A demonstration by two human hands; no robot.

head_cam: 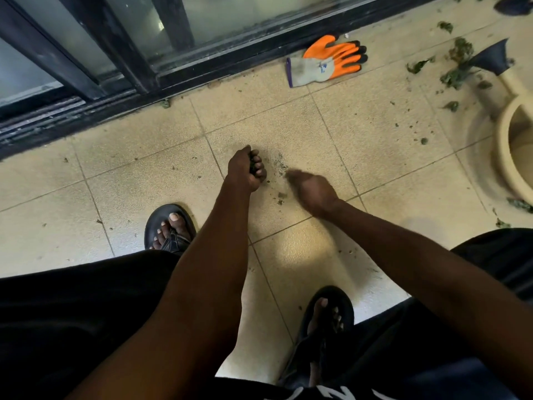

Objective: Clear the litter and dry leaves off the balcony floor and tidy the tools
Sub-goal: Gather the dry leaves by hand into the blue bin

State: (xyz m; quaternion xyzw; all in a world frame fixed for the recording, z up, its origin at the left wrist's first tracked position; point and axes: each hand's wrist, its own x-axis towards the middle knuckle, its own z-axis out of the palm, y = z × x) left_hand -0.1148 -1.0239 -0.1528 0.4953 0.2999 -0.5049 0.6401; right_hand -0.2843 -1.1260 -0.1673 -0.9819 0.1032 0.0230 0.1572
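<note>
No readable words or numbers anywhere. Only a small blue mark on the grey cuff of the glove (326, 61), too blurred to read. Partial white letter shapes on the dark shorts (326, 395) at the bottom edge, cut off and illegible.

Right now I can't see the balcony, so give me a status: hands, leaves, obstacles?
Left hand gripping a dark clump of leaf bits. Right hand blurred, low over the floor crumbs. More dry leaves lie far right. Orange glove lies by the door track.

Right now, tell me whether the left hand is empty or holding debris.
Holding: the left hand has its fingers curled round a dark clump of leaf debris.
</note>
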